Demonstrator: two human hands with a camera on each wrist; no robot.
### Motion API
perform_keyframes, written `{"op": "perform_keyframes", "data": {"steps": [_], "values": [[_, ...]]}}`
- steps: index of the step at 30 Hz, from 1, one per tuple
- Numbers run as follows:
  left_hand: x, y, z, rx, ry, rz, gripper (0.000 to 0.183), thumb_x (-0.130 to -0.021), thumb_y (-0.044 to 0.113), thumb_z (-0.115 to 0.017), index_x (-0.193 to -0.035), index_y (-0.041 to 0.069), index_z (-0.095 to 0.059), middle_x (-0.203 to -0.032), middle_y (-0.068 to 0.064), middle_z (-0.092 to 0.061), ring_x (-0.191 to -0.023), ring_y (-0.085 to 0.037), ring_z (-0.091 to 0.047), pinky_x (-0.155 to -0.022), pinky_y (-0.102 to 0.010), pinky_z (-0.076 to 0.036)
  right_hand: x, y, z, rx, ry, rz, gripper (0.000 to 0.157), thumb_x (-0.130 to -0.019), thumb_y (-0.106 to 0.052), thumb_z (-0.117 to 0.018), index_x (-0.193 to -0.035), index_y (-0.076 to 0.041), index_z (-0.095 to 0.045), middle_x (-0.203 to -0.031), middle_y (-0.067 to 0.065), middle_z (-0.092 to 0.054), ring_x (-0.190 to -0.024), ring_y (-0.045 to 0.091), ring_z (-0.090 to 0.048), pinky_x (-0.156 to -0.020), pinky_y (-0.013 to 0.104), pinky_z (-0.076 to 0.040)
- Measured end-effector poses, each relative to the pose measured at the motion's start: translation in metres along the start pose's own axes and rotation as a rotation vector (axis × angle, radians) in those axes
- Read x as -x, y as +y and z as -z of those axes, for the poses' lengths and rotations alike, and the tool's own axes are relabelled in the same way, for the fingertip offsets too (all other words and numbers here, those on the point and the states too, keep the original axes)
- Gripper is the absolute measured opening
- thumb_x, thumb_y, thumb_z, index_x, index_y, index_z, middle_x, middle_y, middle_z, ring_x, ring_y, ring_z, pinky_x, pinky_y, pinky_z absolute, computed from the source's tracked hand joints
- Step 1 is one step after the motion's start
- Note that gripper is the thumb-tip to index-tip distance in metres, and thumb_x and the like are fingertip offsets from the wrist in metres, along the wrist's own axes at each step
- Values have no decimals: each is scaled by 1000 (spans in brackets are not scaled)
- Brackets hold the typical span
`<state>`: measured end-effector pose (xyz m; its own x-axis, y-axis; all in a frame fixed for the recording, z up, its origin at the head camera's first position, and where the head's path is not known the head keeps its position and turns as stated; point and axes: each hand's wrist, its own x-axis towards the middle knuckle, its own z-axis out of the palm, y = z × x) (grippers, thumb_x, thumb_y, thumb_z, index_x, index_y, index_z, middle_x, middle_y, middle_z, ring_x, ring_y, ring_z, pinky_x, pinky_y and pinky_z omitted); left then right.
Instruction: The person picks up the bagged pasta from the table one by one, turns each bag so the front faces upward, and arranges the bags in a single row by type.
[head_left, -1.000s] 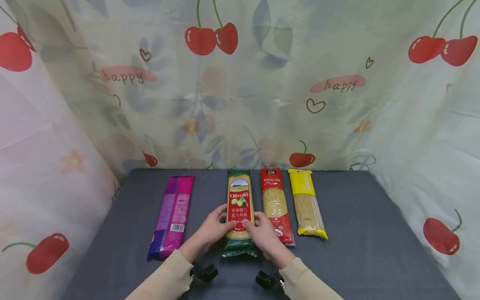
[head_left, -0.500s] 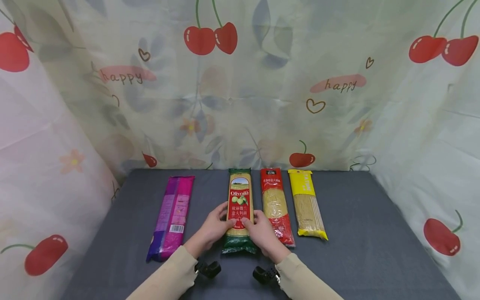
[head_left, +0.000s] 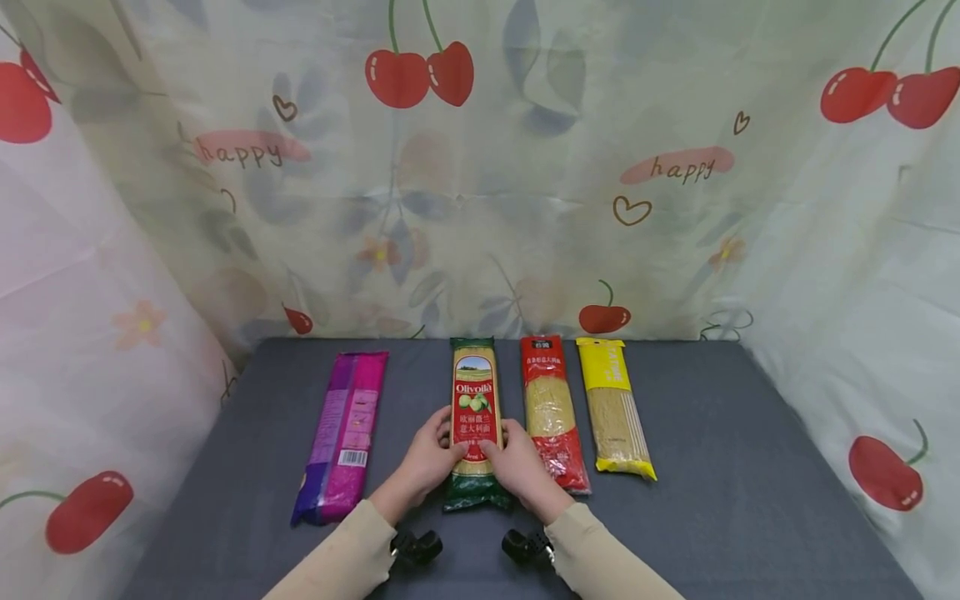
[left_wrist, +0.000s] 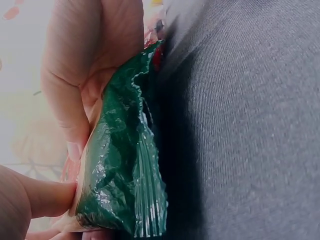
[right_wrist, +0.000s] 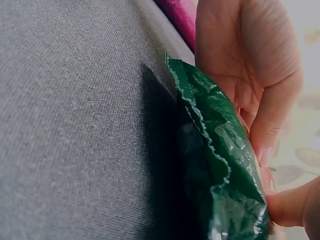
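Observation:
A pack of spaghetti point(head_left: 474, 400) with green ends and a red Olivoilà label lies lengthwise between both hands in the head view. My left hand point(head_left: 431, 452) grips its left edge, thumb on the front. On the opposite edge my right hand point(head_left: 521, 462) holds it the same way, thumb close to the other thumb. The wrist views show the crinkled green end of the spaghetti pack point(left_wrist: 112, 155) near the cloth, with a dark shadow beside it. Fingers behind the pack are partly hidden.
A purple and pink pack point(head_left: 347, 437) lies to the left on the dark grey table point(head_left: 712, 500). On the right are a red spaghetti pack point(head_left: 551, 400), close beside the right hand, and a yellow-topped noodle pack point(head_left: 615, 408). A cherry-patterned curtain point(head_left: 510, 233) stands behind.
The spaghetti pack and both hands shifted slightly right, then back a little to the left. Both hands keep their hold, and the other packs stay in place.

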<state>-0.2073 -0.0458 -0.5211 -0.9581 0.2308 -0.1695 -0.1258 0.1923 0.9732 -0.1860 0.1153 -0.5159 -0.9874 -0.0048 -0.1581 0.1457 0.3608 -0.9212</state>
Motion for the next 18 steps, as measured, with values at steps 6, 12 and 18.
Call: {"op": "perform_keyframes", "data": {"steps": [6, 12, 18], "values": [[-2, -2, 4, -39, -15, 9, 68, -94, 9, -64, -151, 5, -27, -137, -16, -52, -114, -27, -54, -89, -44, -50, -1, 0, 0, 52, 14, 20, 38, -96, -14, -60, -125, 6, -46, -102, 14, -57, -82, 21, -59, -67, 35, -51], [-6, -8, 12, -186, -31, -105, 70, -91, 12, -69, -149, 2, -31, -134, -18, -51, -110, -28, -55, -88, -41, -51, -2, 1, -2, 127, 71, 61, 52, -93, -16, -65, -134, 7, -41, -108, 16, -57, -88, 22, -60, -71, 38, -52], [4, -12, 22, -328, -127, -110, 79, -86, 22, -75, -150, 5, -32, -137, -19, -44, -114, -30, -54, -92, -43, -49, 5, -4, -7, 249, 108, 67, 64, -90, -18, -69, -140, 6, -38, -117, 21, -50, -99, 29, -55, -83, 47, -49]]}}
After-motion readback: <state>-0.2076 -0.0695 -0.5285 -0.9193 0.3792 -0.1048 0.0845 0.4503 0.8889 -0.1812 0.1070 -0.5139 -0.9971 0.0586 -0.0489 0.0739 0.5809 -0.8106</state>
